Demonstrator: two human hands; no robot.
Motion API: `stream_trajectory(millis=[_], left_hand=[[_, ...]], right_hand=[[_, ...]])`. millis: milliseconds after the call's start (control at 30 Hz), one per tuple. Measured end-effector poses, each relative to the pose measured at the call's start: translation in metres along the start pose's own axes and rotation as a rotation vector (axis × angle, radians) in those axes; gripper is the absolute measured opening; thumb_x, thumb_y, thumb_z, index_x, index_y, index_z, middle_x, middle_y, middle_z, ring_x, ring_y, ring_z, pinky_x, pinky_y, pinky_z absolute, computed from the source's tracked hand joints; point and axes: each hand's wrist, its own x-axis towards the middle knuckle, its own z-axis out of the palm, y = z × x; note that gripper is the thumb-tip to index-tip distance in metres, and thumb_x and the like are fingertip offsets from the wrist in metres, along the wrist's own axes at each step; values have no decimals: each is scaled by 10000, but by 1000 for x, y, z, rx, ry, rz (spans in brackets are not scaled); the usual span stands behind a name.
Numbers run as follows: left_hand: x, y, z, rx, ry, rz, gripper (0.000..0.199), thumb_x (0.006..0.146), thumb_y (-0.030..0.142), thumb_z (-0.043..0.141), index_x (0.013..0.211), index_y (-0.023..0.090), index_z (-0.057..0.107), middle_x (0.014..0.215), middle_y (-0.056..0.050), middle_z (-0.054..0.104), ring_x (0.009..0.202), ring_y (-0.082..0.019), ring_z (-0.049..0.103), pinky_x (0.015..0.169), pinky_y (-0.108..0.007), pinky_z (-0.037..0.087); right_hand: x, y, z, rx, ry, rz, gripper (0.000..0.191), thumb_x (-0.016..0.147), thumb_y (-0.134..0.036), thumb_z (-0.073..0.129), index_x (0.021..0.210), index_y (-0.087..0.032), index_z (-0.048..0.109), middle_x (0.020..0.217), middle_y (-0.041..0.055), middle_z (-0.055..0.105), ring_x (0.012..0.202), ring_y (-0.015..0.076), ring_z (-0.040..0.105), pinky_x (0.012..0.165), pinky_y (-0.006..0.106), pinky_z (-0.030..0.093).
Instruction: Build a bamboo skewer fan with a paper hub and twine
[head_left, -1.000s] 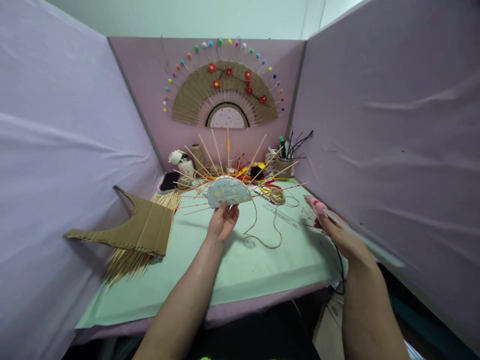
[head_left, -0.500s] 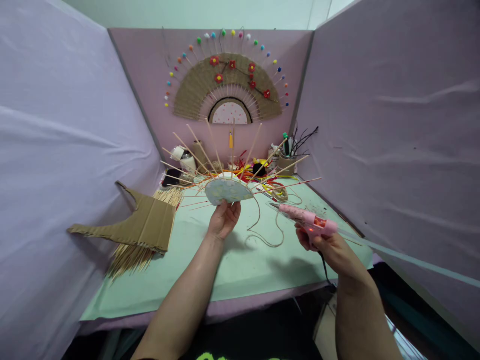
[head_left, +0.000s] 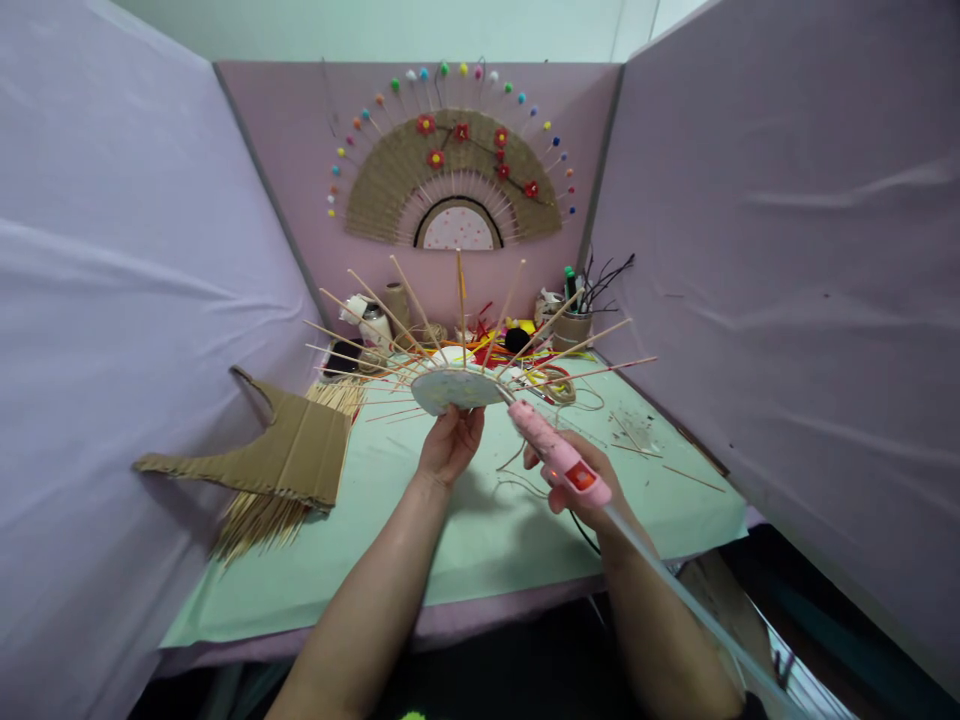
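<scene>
My left hand (head_left: 451, 445) is closed on the lower edge of a pale half-round disc (head_left: 454, 389), held up over the table. Thin wooden sticks (head_left: 460, 310) fan out from the disc's curved edge. In my right hand (head_left: 581, 475) is a pink hot glue gun (head_left: 551, 445), with a small light glowing on it and a long clear glue stick (head_left: 675, 590) trailing from its back. The gun's nozzle is at the disc's right end; whether it touches cannot be made out. Twine (head_left: 517, 480) lies on the table below, partly behind the gun.
Cut cardboard (head_left: 300, 450) lies on a bundle of sticks (head_left: 255, 530) at the left. A decorated fan (head_left: 390, 170) hangs on the back panel. Bottles, coloured strips and a pot of twigs (head_left: 574, 330) line the back. Loose sticks (head_left: 690, 477) lie at the right.
My right hand has brought the glue gun left, from beside the disc to its right end. The disc and sticks have tilted slightly; my left hand keeps its hold.
</scene>
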Motion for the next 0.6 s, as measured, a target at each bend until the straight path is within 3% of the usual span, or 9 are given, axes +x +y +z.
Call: stream_trajectory(millis=[100, 300, 467, 600], left_hand=[[-1, -1, 2, 14, -5, 5, 304, 997, 130, 403, 1165, 175, 653, 848, -25, 758, 820, -104, 715, 927, -241, 535], [-7, -1, 13, 34, 59, 26, 345, 1005, 135, 377, 1127, 192, 694, 865, -29, 769, 832, -118, 724, 871, -217, 552], [-11, -1, 13, 65, 62, 62, 421, 1017, 125, 322, 1116, 237, 716, 957, 5, 774, 1085, -145, 680, 947, -215, 517], [-7, -1, 8, 46, 23, 58, 435, 1031, 162, 291, 1151, 249, 700, 996, 8, 772, 1135, -153, 659, 932, -214, 532]], right_hand=[[1, 0, 19, 177, -29, -4, 578, 596, -628, 819, 1039, -279, 693, 844, 14, 664, 783, 201, 621, 738, 345, 534], [2, -10, 45, 276, -130, 6, 626, 539, -671, 819, 983, -252, 680, 823, 5, 630, 707, 163, 570, 635, 300, 514], [2, -13, 59, 300, -180, -69, 527, 587, -610, 831, 950, -256, 688, 892, 25, 651, 863, 210, 618, 791, 356, 529], [-2, -6, 61, 289, -172, -56, 551, 584, -657, 806, 947, -259, 694, 883, 21, 660, 861, 217, 629, 929, 426, 496]])
